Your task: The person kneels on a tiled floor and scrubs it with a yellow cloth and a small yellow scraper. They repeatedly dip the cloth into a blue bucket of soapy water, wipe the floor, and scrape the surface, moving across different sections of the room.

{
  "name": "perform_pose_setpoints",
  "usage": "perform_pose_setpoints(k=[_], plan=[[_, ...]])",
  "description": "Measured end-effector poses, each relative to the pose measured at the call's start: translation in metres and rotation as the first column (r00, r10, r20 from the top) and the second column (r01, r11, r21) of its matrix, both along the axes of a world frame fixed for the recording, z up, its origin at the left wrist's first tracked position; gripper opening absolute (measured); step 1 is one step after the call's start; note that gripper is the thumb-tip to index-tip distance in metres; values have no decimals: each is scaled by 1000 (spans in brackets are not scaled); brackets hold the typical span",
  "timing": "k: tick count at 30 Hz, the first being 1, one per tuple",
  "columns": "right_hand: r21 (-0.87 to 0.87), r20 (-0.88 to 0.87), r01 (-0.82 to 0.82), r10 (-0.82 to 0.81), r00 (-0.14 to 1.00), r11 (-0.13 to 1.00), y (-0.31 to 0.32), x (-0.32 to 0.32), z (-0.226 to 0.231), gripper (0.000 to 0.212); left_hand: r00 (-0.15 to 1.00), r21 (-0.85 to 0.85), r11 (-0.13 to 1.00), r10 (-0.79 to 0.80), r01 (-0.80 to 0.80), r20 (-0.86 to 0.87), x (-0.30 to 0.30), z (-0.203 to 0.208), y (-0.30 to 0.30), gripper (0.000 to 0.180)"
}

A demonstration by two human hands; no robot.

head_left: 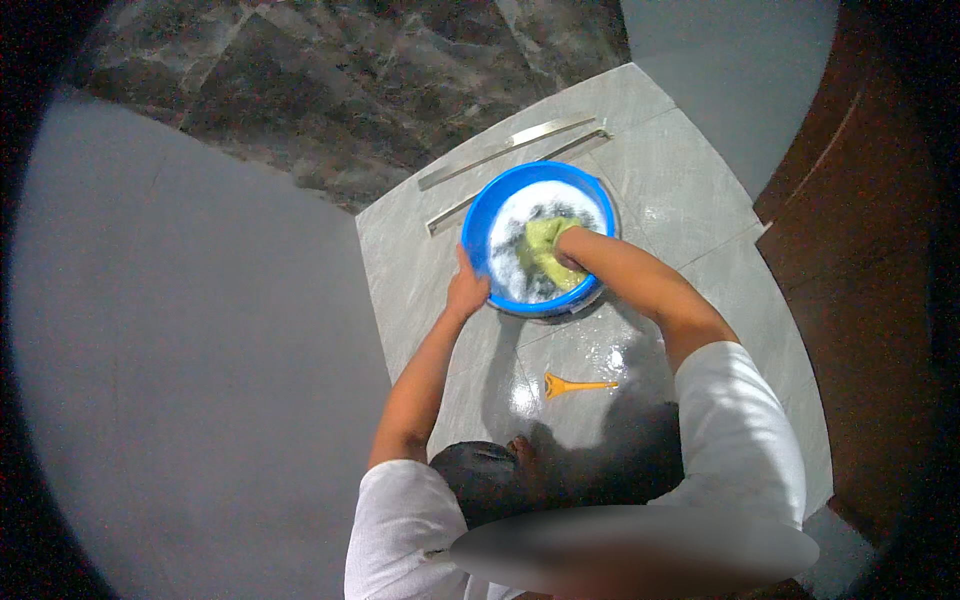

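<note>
A round blue basin (482,218) stands on the floor, holding water covered with white suds. My left hand (467,288) grips its left rim, thumb up along the outside. Inside the basin my right hand (568,250) is down in the foam, closed on a yellow-green cloth (546,238). That cloth hides most of the fingers. On the wet floor between me and the basin lies an orange-yellow hand tool (575,385) with a wide, flared end toward the left.
Light grey tiles (700,180) carry wet patches near the basin. Beyond it lie a long metal strip (485,163) and a narrow floor drain channel (450,216), partly behind the rim. A dark marbled wall (330,90) rises beyond, with a brown door (860,300) on the right.
</note>
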State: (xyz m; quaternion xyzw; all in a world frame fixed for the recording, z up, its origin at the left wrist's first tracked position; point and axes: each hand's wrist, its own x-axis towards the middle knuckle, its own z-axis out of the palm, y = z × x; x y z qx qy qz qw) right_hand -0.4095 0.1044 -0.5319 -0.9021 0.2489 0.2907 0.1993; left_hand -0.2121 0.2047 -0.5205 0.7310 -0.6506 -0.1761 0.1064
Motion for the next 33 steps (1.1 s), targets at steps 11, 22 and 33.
perform_pose_setpoints(k=[11,22,33], plan=[[-159,732,79,64,679,984,13,-9,193,27,901,-43,913,392,-406,-185,44,8,59,70],[-123,512,131,-50,857,984,58,125,70,33,887,-102,882,448,-459,-113,109,9,78,70],[-79,292,233,-201,935,969,73,158,-20,25,939,-217,932,-321,291,-122,91,17,38,98]])
